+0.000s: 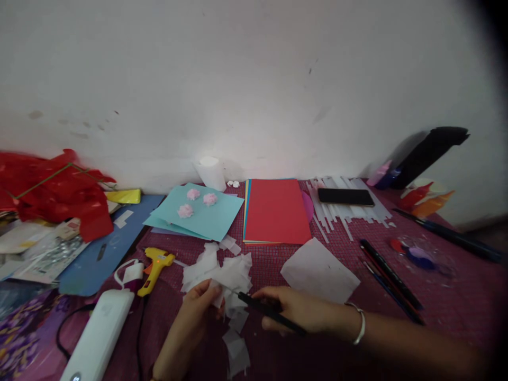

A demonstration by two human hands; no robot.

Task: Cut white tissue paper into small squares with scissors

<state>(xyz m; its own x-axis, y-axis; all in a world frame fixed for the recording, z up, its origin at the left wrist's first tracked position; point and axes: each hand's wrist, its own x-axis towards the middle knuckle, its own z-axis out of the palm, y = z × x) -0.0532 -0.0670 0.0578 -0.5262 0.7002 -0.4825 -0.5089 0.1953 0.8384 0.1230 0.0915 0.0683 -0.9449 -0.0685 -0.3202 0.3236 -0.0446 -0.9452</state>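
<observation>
My left hand [194, 312] pinches a small piece of thin white paper [217, 299] between thumb and fingers. My right hand [289, 307] grips a slim black-handled tool [270, 311]. Its thin, pale tip reaches the paper at my left fingertips; blur hides whether it is a blade or a point. Just beyond both hands lies a loose pile of white paper pieces [206, 264], and a few small squares [237, 353] trail toward the near edge. To the right of the pile rests a larger white sheet [320, 271].
A yellow glue gun [157, 267] and a white power strip [99, 333] are on the left. Pink paper flowers [186, 211] lie on light-blue sheets [222, 217], beside red paper [278, 211]. A phone [345, 197] sits on white strips [345, 229]; pens [391, 278] lie right.
</observation>
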